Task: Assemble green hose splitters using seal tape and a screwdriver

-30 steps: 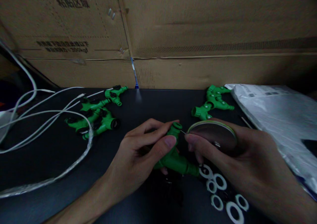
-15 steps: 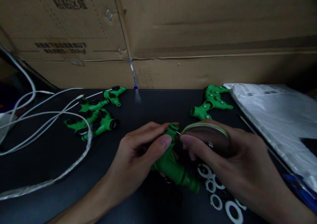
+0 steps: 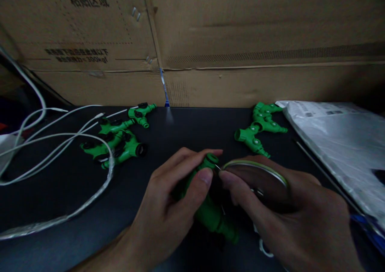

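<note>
My left hand (image 3: pixel 177 195) is closed round a green plastic Y-shaped hose connector (image 3: pixel 210 216), its thumb pressed near the upper end. One branch of the connector points down and right, dim and partly in shadow. In my right hand (image 3: pixel 285 212) sits a round, flat, dark disc with a shiny yellowish-green rim (image 3: pixel 258 163). A thin metal tip (image 3: pixel 217 167) sticks out past the right thumb and reaches the connector's upper end. Whether tip and disc are one piece, I cannot tell. White rings (image 3: pixel 265 248) lie mostly hidden beneath the right hand.
Several green connectors with black parts (image 3: pixel 129 149) lie at the left among white cables (image 3: pixel 90 135). More green connectors (image 3: pixel 249 137) lie at the back right, beside a white plastic bag (image 3: pixel 337 143) and a thin rod (image 3: pixel 319 167). A cardboard box (image 3: pixel 210 43) stands behind.
The view has shifted a little. My right hand has come lower and now covers most of the white rings. The connector has tilted slightly in my left hand; both hands keep their hold.
</note>
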Demonstrator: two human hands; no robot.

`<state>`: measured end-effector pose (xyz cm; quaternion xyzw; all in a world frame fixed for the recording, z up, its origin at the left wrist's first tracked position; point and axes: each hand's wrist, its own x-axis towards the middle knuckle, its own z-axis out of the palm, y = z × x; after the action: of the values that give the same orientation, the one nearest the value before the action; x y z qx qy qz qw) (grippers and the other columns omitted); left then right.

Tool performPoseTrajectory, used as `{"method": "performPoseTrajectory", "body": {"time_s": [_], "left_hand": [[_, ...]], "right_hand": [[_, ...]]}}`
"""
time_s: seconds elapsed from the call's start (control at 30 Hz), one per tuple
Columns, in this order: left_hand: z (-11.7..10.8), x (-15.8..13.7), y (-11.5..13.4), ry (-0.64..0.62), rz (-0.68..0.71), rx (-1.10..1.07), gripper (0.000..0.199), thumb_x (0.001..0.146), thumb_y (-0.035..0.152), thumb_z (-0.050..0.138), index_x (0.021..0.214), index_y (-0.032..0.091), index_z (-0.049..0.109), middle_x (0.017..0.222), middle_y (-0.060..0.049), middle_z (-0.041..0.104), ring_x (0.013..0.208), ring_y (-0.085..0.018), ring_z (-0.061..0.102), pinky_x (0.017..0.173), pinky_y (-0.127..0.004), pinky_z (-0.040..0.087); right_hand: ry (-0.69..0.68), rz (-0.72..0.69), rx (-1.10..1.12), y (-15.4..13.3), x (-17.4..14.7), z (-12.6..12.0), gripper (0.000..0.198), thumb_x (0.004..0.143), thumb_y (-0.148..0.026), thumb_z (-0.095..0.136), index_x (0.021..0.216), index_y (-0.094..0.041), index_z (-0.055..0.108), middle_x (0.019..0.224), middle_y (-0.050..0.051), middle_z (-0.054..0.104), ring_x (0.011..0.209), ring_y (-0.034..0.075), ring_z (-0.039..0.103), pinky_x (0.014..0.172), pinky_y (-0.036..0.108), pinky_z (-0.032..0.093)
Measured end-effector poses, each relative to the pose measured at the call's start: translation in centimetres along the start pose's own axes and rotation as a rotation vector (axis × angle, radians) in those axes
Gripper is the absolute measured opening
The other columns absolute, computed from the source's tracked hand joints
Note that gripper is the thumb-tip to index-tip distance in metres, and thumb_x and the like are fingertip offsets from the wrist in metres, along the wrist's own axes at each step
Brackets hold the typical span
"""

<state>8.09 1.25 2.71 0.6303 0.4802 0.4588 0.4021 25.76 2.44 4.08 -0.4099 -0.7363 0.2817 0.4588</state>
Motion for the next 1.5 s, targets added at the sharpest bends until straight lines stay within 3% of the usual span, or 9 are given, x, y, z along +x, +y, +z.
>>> {"method": "performPoseTrajectory", "body": {"time_s": [0.13,0.37,0.8,1.0,1.23,1.5], "left_hand": [[0.2,-0.5,-0.2,-0.043,-0.107,-0.134,0.030,0.103,0.038,0.056,0.128,0.035,0.073,0.098,0.001,0.066,0.046,-0.002,0.056,0.036,-0.010,0.044],[0.5,-0.7,-0.3,-0.058,-0.216,-0.243,0.034,0.102,0.044,0.057,0.128,0.030,0.074,0.094,-0.001,0.062,0.046,-0.004,0.057,0.033,-0.010,0.046],[0.8,-0.9,0.0,-0.030,-0.203,-0.247,0.032,0.100,0.043,0.061,0.124,0.028,0.074,0.091,-0.001,0.059,0.047,-0.005,0.058,0.036,-0.011,0.049],[0.9,-0.7,-0.1,-0.048,-0.245,-0.343,0.029,0.100,0.046,0.060,0.119,0.029,0.074,0.094,0.000,0.059,0.049,-0.005,0.058,0.036,-0.011,0.050],[0.5,-1.0,0.1,-0.044,-0.188,-0.311,0.032,0.101,0.044,0.059,0.127,0.033,0.074,0.096,-0.001,0.059,0.050,-0.005,0.058,0.038,-0.011,0.051],[1.0,-1.5,0.3,-0.028,-0.228,-0.334,0.037,0.103,0.051,0.053,0.129,0.036,0.073,0.093,-0.001,0.056,0.048,-0.004,0.051,0.036,-0.011,0.045]], "right_hand": [[0.025,0.001,-0.021,0.0,-0.2,0.0,0.017,0.093,-0.014,0.065,0.091,-0.031,0.065,0.081,-0.016,0.074,0.067,0.003,0.072,0.066,0.006,0.056],[0.029,-0.013,-0.097,0.2,-0.7,0.3,0.020,0.093,-0.014,0.064,0.096,-0.033,0.066,0.088,-0.015,0.077,0.072,0.005,0.074,0.071,0.007,0.057],[0.008,0.041,-0.075,0.0,-0.7,0.1,0.019,0.093,-0.016,0.064,0.096,-0.033,0.070,0.089,-0.011,0.079,0.071,0.010,0.076,0.067,0.014,0.061],[0.035,0.041,-0.023,-0.1,-0.9,0.2,0.016,0.092,-0.017,0.067,0.092,-0.033,0.070,0.087,-0.011,0.078,0.070,0.008,0.075,0.069,0.011,0.061],[0.085,0.015,-0.070,0.0,-1.2,0.7,0.014,0.092,-0.018,0.069,0.093,-0.032,0.069,0.080,-0.011,0.075,0.060,0.006,0.070,0.066,0.009,0.059],[0.179,-0.074,-0.123,0.1,-2.3,1.4,0.021,0.093,-0.013,0.066,0.103,-0.031,0.068,0.092,-0.002,0.078,0.070,0.016,0.075,0.064,0.023,0.064]]}}
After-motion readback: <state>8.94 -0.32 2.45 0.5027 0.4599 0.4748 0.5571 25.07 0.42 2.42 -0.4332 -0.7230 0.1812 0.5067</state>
